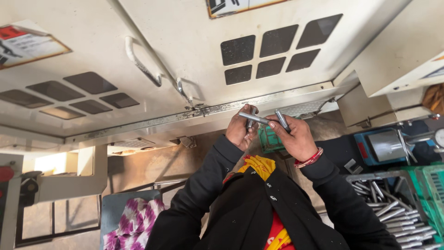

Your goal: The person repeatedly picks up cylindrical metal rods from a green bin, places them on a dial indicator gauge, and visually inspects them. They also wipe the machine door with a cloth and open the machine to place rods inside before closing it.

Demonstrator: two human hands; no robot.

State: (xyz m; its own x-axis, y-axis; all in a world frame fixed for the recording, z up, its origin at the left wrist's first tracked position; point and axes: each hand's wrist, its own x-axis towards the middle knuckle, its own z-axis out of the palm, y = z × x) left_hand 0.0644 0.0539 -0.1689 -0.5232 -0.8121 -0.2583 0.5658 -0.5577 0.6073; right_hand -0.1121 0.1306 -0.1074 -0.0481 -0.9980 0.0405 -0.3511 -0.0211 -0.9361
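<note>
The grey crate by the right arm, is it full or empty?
Partly full: the grey crate holds many loose metal rods.

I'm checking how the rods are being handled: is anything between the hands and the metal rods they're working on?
Nothing visible. The left hand grips one rod directly, and the right hand holds another rod in its fingers. Both are raised in front of the white cabinet, apart from the crate of rods at the right.

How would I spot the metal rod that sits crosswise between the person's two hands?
Start at the big white machine door with its dark square vents. Just below its lower edge, the left hand and right hand meet. The crosswise rod bridges them, while a second rod stands tilted in the right hand alone.
</note>
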